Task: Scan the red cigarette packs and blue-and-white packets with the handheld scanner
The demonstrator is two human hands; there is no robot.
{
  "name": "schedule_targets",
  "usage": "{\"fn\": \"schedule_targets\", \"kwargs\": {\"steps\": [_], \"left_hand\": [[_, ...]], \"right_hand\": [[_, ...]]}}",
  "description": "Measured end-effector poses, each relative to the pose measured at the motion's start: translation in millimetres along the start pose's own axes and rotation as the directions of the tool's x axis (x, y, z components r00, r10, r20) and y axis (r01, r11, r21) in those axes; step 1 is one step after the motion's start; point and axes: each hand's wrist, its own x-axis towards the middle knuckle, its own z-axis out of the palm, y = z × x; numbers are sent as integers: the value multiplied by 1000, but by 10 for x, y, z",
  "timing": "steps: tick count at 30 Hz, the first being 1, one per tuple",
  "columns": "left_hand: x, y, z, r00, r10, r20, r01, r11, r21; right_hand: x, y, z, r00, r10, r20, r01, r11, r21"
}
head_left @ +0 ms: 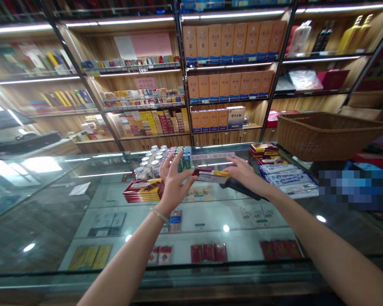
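A long red and yellow carton is held level above the glass counter between both hands. My left hand grips its left end with fingers spread and curled round it; a bracelet sits on that wrist. My right hand lies over its right end, fingers closed on it. Under the right hand a dark handheld device rests on the glass. To the left of the left hand lies a stack of similar red and yellow cartons.
Small jars and cans stand behind the hands. More cartons and blue-white packs lie at the right, next to a wicker basket. Shelves of boxed goods fill the back wall. Packs show inside the glass case.
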Motion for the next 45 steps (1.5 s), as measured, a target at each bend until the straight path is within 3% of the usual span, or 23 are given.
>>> {"fn": "schedule_targets", "kwargs": {"steps": [8, 15, 18, 20, 23, 25, 29, 33, 45], "left_hand": [[-102, -41, -88, 989, 133, -66, -132, 991, 19], [-170, -61, -95, 987, 146, 65, -150, 986, 68], [-183, -80, -75, 974, 224, 20, -225, 968, 114], [-175, -87, -64, 941, 332, -64, -316, 931, 181], [-137, -91, -54, 875, 457, -157, -401, 868, 295], [-101, -98, -51, 897, 422, -131, -366, 876, 316], [-47, -142, -49, 970, 240, 33, -241, 936, 258], [-38, -167, -46, 971, 182, 154, -211, 956, 202], [-13, -4, -96, 955, 142, 260, -191, 965, 178]], "right_hand": [[-129, -56, -287, 934, -132, 331, 128, 991, 32], [-153, -131, -319, 901, -163, 401, 175, 985, 8], [-160, -144, -301, 910, -184, 371, 201, 980, -6], [-160, -145, -271, 924, -203, 324, 215, 977, 0], [-157, -139, -195, 965, -220, 144, 229, 972, -47], [-157, -133, -140, 971, -237, -42, 229, 963, -145], [-159, -116, -80, 905, -318, -282, 205, 908, -365], [-161, -92, -63, 869, -368, -331, 187, 863, -470], [-168, -107, 52, 859, -416, -299, 232, 836, -497]]}}
